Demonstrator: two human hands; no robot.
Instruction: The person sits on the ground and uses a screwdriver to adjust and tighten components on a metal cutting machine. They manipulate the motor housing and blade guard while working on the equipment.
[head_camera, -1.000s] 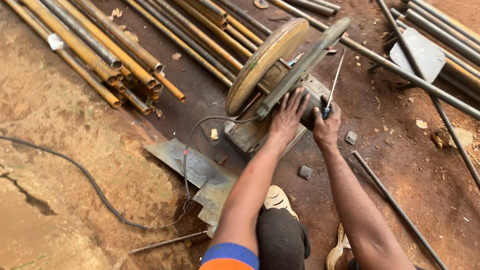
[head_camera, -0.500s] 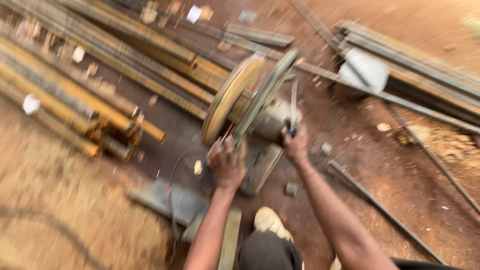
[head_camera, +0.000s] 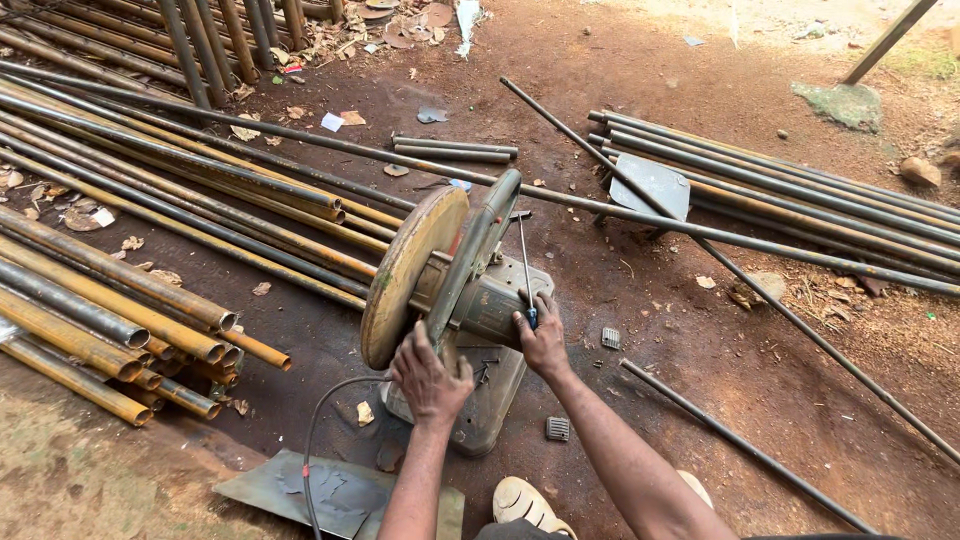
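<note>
A chop saw (head_camera: 470, 300) with a rusty round blade guard (head_camera: 410, 272) sits on the dirt in the middle of the head view. My left hand (head_camera: 428, 378) rests on the lower part of the saw's body, fingers curled over its edge. My right hand (head_camera: 542, 338) grips a screwdriver (head_camera: 524, 262) by its blue handle, the thin shaft pointing up along the motor housing. A black power cable (head_camera: 318, 430) loops from the saw toward me.
Rusty pipes (head_camera: 120, 320) are stacked at the left, and long rods (head_camera: 800, 200) lie at the right. A thin rod (head_camera: 740, 440) lies near my right arm. A metal sheet (head_camera: 310, 490) lies below the saw. My shoe (head_camera: 525, 500) is beside it.
The view has pulled back and steadied. My left hand has slid down from the top of the saw to its lower body. My right hand still holds the screwdriver.
</note>
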